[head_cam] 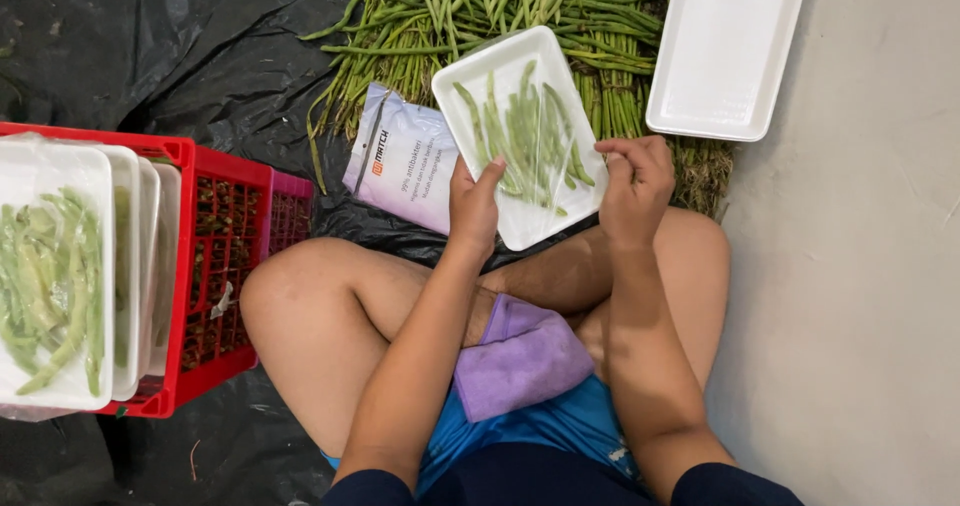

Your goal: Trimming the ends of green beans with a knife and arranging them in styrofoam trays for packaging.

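White foam tray (520, 136) of green beans, film-wrapped, sits tilted over the knees, left hand (473, 206) clamped on its edge, right hand (632, 188) pinching film w/ fingers together; film could tear, beans spill.

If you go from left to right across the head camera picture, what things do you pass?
Wrapped trays of beans → red crate → pale packet → left hand → tray of green beans it holds → right hand → empty white tray.
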